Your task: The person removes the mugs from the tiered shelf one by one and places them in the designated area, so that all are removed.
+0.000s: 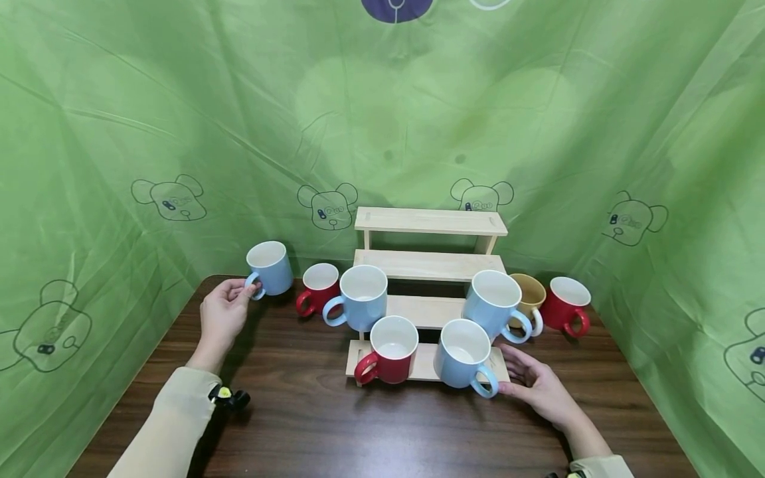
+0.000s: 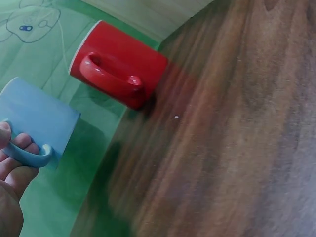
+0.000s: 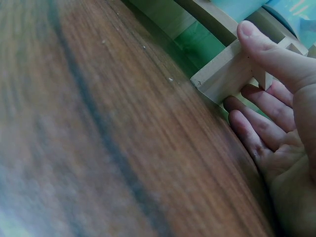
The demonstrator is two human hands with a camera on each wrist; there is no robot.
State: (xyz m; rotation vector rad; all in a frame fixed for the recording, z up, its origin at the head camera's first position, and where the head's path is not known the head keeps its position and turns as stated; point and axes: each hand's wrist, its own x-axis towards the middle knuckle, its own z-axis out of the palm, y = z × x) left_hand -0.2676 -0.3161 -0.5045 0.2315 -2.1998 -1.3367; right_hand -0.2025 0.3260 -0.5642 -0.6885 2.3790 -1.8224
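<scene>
table [image 1: 335,431] carries a stepped rack [image 1: 427,265]; right hand [image 1: 540,385] loosely bent, thumb and fingers round its lower right end, probably bracing. left hand [image 1: 224,312] pinches light-blue mug [image 1: 277,273] by its handle, left of rack; likely mug handling, next calls for keeping it upright. four mugs [image 1: 391,365] on rack, insides look empty.

Creased green cloth [image 1: 257,113] hung behind and beside the dark wood-grained counter [image 1: 323,431]; outlined bear heads [image 1: 177,202] dotted the cloth, with a purple patch [image 1: 397,9] higher up.
</scene>
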